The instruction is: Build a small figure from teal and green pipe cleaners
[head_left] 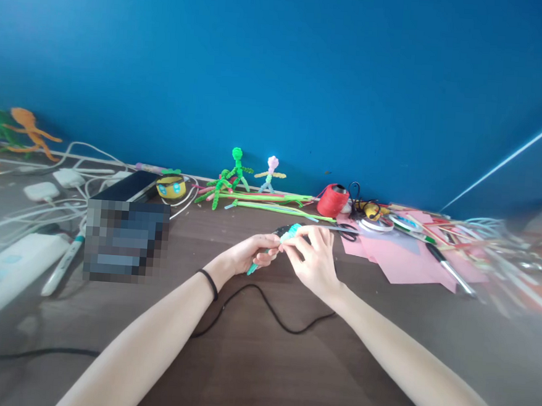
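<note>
My left hand (252,253) grips the lower stem of a teal pipe-cleaner piece (292,232), whose tail pokes out below the fist. My right hand (312,258) pinches the coiled teal top of the same piece from the right. Both hands meet above the brown table (260,363), near its middle. A black band circles my left wrist. A dark tool lies partly hidden just behind the hands.
A black cable (272,311) loops under my wrists. Behind stand green (234,172) and pink (270,173) pipe-cleaner figures, loose green stems, a red spool (333,200), pink paper (401,258) and tape rolls at right, white chargers and cables at left, a blue wall.
</note>
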`<state>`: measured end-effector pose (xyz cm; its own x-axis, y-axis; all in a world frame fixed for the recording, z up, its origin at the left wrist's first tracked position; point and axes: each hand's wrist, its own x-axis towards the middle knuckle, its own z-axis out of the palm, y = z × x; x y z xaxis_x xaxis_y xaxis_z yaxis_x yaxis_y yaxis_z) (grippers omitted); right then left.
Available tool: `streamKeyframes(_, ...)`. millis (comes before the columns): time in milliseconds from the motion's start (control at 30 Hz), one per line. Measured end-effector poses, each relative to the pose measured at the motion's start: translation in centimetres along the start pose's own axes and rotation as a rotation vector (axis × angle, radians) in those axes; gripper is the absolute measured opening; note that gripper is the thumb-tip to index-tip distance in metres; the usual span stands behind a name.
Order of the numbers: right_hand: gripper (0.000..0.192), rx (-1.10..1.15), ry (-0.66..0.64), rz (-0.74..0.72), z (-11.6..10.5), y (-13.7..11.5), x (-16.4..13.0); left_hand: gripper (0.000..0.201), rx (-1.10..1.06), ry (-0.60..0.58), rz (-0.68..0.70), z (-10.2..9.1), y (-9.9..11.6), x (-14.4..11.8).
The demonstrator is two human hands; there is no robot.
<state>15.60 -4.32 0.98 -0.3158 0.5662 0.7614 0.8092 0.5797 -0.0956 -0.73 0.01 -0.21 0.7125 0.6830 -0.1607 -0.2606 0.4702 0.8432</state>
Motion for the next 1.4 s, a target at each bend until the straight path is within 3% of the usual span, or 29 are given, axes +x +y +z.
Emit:
streamKeyframes(100, 0.016, 0.074, 0.003, 0.086, 0.3, -0.1, -0.2, 0.009, 0.003, 0.031, 0.015, 0.2, -0.1, 0.1)
streamKeyframes(367, 0.016, 0.542, -0.008, 0.434, 0.3, -0.3, 0.4, 0.015, 0.023, 0.109, 0.098, 1.0, -0.4, 0.1)
streamKeyframes(567, 0.015, 0.941, -0.121, 0.759, 1.2, 0.4, 0.1, 0.016, 0.023, 0.082, 0.15, 0.9, -0.7, 0.1)
streamKeyframes(833, 0.021, 1.054, -0.207, 0.663, 1.3, 0.9, 0.2, 0.018, 0.0, 0.004, 0.115, 1.1, -0.6, 0.1)
streamKeyframes(1000, 0.021, 1.095, -0.194, 0.622, 1.5, 0.8, 0.0, 0.016, -0.055, -0.087, 0.048, 0.9, -0.6, 0.0)
streamKeyframes(1100, 0.019, 1.165, -0.17, 0.669, 1.8, 0.8, -0.1, 0.015, -0.071, -0.104, 0.041, 0.9, -0.7, 0.1)
streamKeyframes(1233, 0.021, 1.2, -0.122, 0.786, 2.0, 0.9, -0.1, 0.02, 0.005, 0.003, 0.11, 1.6, -1.0, 0.3)
streamKeyframes(1400, 0.019, 1.13, -0.04, 0.848, 2.0, 1.0, -0.1, 0.027, 0.183, 0.241, 0.26, 2.6, -1.4, 0.7)
